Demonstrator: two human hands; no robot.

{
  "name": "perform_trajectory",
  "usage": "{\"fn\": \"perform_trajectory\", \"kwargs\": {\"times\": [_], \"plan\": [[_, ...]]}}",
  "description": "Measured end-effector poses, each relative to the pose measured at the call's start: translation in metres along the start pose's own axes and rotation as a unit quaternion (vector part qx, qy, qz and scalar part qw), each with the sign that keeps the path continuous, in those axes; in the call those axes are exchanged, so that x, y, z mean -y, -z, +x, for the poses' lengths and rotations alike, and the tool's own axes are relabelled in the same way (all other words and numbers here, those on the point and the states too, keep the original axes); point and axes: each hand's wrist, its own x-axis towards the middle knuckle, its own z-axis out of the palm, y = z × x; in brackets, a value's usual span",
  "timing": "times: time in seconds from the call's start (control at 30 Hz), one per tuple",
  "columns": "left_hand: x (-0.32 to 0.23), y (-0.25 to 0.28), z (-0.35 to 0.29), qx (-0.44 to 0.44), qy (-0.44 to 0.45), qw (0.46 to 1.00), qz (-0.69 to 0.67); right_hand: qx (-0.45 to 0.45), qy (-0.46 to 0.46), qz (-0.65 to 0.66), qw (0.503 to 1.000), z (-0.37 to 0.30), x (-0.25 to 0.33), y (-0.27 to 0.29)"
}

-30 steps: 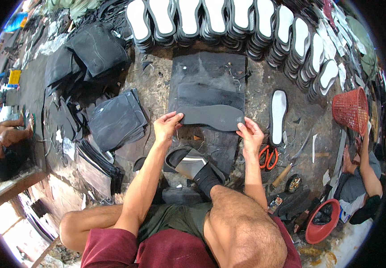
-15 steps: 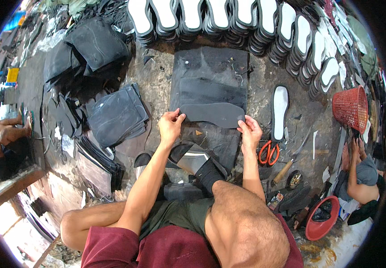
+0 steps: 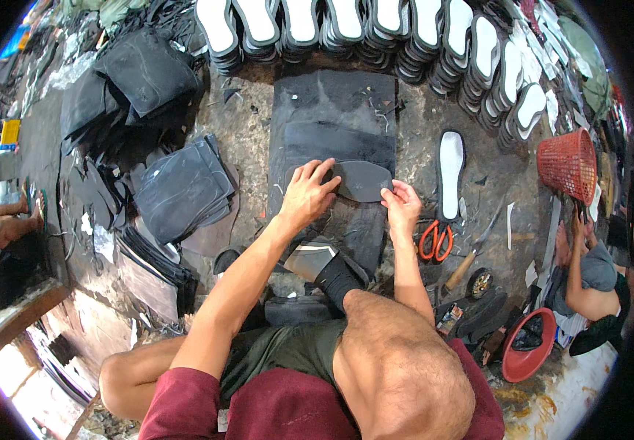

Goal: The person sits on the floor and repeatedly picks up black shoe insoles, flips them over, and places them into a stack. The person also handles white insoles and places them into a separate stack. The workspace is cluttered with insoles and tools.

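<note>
A dark grey shoe insole [image 3: 363,181] lies crosswise on a black sheet of material [image 3: 333,142], near that sheet's lower edge. Over the insole's left part rests my left hand [image 3: 306,195], its fingers stretched out and lying on the surface, so that end is mostly hidden. My right hand [image 3: 402,208] pinches the insole's right end between thumb and fingers. Under both is a larger dark mat [image 3: 331,88]. To the right of my right hand lie a white-topped insole [image 3: 449,172] and orange-handled scissors [image 3: 435,240].
Stacks of white-topped insoles [image 3: 346,20] curve along the far side. Piled black sheets [image 3: 185,187] lie to the left. On the right are a wooden-handled tool [image 3: 460,270], a red basket [image 3: 567,167] and a red bowl [image 3: 529,345]. Other people sit at both sides.
My left hand has gone from pinching the insole's left end to lying spread over it, further right. My right hand still pinches the right end. The whole view has shifted slightly.
</note>
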Motion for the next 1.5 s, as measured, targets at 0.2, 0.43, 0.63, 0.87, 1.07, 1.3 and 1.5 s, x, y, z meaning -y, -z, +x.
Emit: {"fn": "perform_trajectory", "kwargs": {"times": [0.2,0.43,0.63,0.87,1.07,1.3,1.5], "plan": [[0.030,0.009,0.016,0.100,0.015,0.985,-0.138,-0.064,0.177,-0.321,0.928,-0.018,0.054,-0.001],[0.018,0.098,0.018,0.275,0.271,0.570,-0.725,0.255,0.304,0.044,0.917,-0.028,0.161,0.016],[-0.003,0.127,0.002,0.267,0.234,0.687,-0.634,0.204,0.079,0.029,0.975,-0.005,0.226,0.001],[-0.046,0.139,0.014,0.081,0.327,0.682,-0.649,0.084,0.424,-0.257,0.864,-0.049,0.226,-0.034],[-0.046,0.124,0.008,0.054,0.269,0.484,-0.831,0.158,0.350,-0.144,0.912,-0.059,0.190,-0.032],[-0.058,0.124,0.000,-0.017,0.294,0.543,-0.786,0.211,0.636,-0.348,0.656,-0.087,0.207,-0.037],[-0.066,0.093,0.018,-0.157,0.196,0.953,-0.168,0.097,0.133,0.017,0.986,-0.016,0.140,-0.053]]}}
